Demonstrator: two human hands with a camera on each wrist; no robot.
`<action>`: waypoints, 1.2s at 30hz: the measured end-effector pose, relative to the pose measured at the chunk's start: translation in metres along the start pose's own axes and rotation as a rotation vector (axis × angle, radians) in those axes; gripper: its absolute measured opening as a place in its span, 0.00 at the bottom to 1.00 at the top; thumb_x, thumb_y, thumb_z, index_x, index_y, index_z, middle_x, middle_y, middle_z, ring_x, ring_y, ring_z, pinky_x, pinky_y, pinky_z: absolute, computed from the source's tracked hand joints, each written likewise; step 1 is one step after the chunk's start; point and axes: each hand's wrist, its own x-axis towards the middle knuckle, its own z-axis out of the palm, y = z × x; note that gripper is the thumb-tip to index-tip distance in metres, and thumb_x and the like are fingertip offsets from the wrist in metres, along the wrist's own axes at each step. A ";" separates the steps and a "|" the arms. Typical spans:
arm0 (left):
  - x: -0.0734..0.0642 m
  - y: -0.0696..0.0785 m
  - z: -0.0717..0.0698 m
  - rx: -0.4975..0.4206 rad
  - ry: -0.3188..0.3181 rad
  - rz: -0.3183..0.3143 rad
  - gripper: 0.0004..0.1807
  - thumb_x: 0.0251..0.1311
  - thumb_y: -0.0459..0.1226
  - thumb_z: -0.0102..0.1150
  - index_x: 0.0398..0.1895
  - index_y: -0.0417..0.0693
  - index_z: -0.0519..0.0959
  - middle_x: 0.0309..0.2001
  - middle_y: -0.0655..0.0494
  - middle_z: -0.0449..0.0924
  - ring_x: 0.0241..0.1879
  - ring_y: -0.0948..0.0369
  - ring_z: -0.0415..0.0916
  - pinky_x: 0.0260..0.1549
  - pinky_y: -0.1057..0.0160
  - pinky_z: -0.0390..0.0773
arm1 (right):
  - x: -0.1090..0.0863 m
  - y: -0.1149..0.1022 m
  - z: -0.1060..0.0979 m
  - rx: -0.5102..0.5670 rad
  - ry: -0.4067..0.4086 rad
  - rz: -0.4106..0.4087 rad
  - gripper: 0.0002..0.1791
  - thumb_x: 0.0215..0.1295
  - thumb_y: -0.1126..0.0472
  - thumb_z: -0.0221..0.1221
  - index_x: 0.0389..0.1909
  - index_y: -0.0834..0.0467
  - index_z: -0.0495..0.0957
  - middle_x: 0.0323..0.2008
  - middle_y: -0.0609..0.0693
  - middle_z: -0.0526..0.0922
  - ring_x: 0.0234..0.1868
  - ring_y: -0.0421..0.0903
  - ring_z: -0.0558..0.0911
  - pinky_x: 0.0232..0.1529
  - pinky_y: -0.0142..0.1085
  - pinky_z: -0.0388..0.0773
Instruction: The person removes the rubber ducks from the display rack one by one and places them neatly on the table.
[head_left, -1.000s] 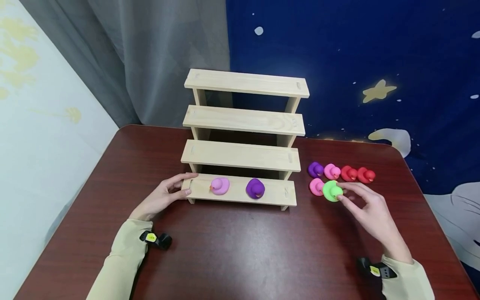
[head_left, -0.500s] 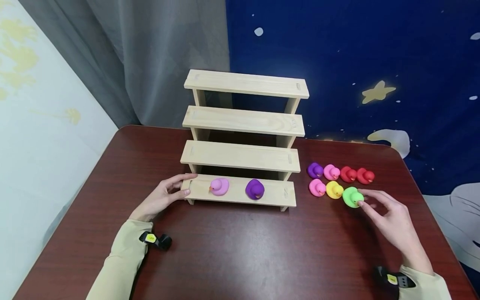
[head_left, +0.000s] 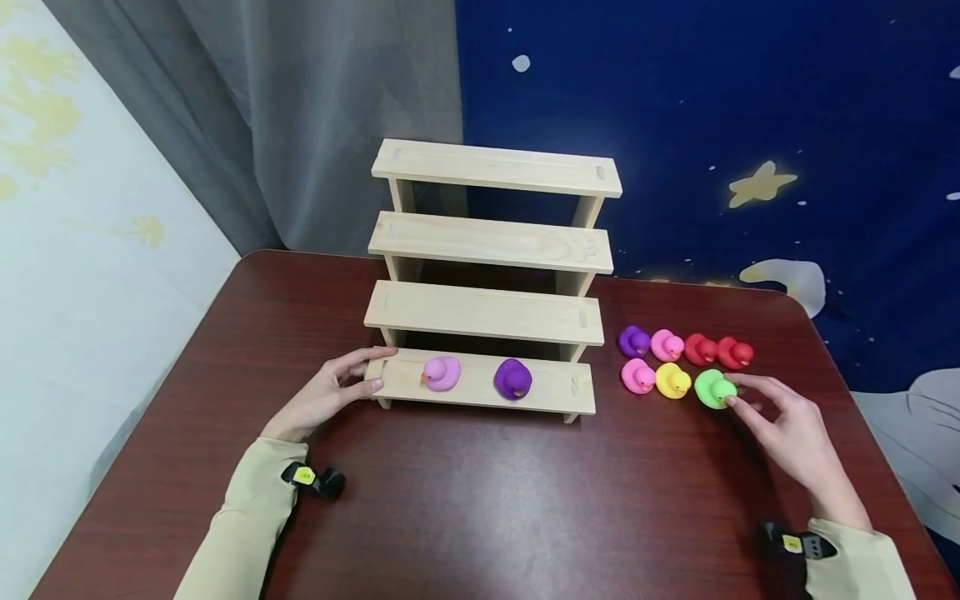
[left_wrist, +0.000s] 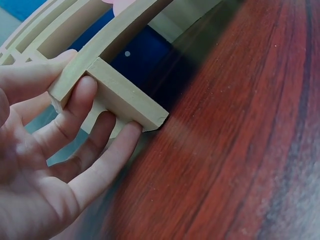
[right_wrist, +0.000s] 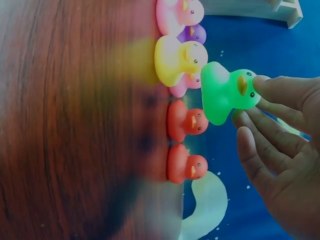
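Note:
My right hand (head_left: 791,429) pinches a green rubber duck (head_left: 715,389) by its head between thumb and fingers. In the right wrist view that green duck (right_wrist: 220,92) is held off the tabletop, to the right of a yellow rubber duck (head_left: 672,381) in the head view. My left hand (head_left: 318,400) grips the left end of the lowest step of a wooden stepped shelf (head_left: 480,308). Seen from the left wrist, its fingers (left_wrist: 107,165) curl against the step's underside and leg. A light purple duck (head_left: 441,373) and a dark purple duck (head_left: 513,379) sit on that step.
Right of the shelf, a back row on the brown table (head_left: 465,508) has a purple duck (head_left: 633,342), a pink one (head_left: 667,345) and two red ones (head_left: 701,350). Another pink duck (head_left: 638,377) stands beside the yellow one. Curtains (head_left: 675,125) hang behind.
My right hand has carried the green duck rightward from over the yellow duck, which now shows fully. My left hand has stayed on the shelf.

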 end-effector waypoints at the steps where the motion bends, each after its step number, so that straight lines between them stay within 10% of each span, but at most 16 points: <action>1: 0.000 0.000 0.000 -0.002 -0.002 -0.001 0.27 0.66 0.33 0.58 0.68 0.45 0.67 0.39 0.40 0.82 0.43 0.54 0.79 0.46 0.65 0.73 | 0.001 0.001 0.000 -0.005 -0.006 0.012 0.17 0.59 0.69 0.66 0.50 0.64 0.80 0.40 0.59 0.81 0.33 0.29 0.69 0.30 0.21 0.67; 25: 0.000 0.000 0.001 0.009 0.007 -0.001 0.26 0.66 0.34 0.58 0.68 0.48 0.69 0.49 0.44 0.81 0.50 0.54 0.76 0.49 0.64 0.72 | 0.014 0.030 0.015 0.030 -0.108 0.156 0.17 0.66 0.63 0.62 0.53 0.65 0.78 0.39 0.63 0.82 0.29 0.31 0.75 0.29 0.20 0.70; 36: 0.000 0.001 0.002 -0.017 0.010 -0.007 0.26 0.66 0.34 0.58 0.68 0.48 0.69 0.47 0.43 0.81 0.50 0.54 0.76 0.49 0.64 0.72 | 0.012 0.019 0.014 0.010 0.026 0.128 0.17 0.63 0.65 0.63 0.52 0.63 0.80 0.47 0.63 0.79 0.35 0.20 0.69 0.37 0.16 0.64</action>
